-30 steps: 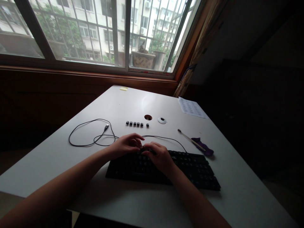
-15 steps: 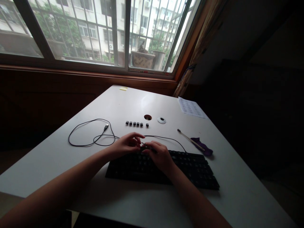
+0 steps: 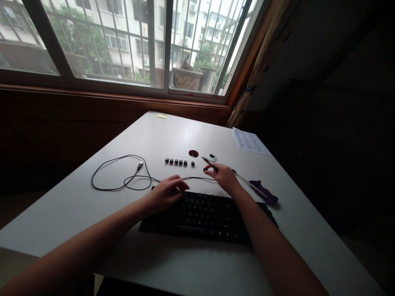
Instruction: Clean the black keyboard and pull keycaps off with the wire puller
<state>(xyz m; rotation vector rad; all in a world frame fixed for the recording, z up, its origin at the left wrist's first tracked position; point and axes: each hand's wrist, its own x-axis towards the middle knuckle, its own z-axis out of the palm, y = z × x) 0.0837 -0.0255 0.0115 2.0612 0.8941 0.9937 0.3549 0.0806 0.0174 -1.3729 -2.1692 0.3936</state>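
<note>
My right hand [image 3: 224,176] is raised above the back edge of the black keyboard [image 3: 205,218]. Between its fingertips is a small black keycap [image 3: 205,169]. A slim dark tool [image 3: 210,164], perhaps tweezers, is in the same hand with its thin tip pointing up and left. My left hand [image 3: 168,191] is over the keyboard's left part, fingers loosely bent and nothing visible in them; whether it touches the keys I cannot tell. Beyond the keyboard, several black keycaps [image 3: 176,161] stand in a row, the rightmost set a little apart.
A black USB cable [image 3: 117,189] loops on the left of the white table [image 3: 138,135]. Behind the keycaps are a round hole [image 3: 193,153] and its white cover [image 3: 211,158]. A thin brush [image 3: 249,183] rests across purple cloth [image 3: 268,196]. Paper [image 3: 249,140] lies far right.
My hands have come apart. The right one has moved right and away from me, carrying a keycap and the slim tool; the left has stayed near the keyboard's left part.
</note>
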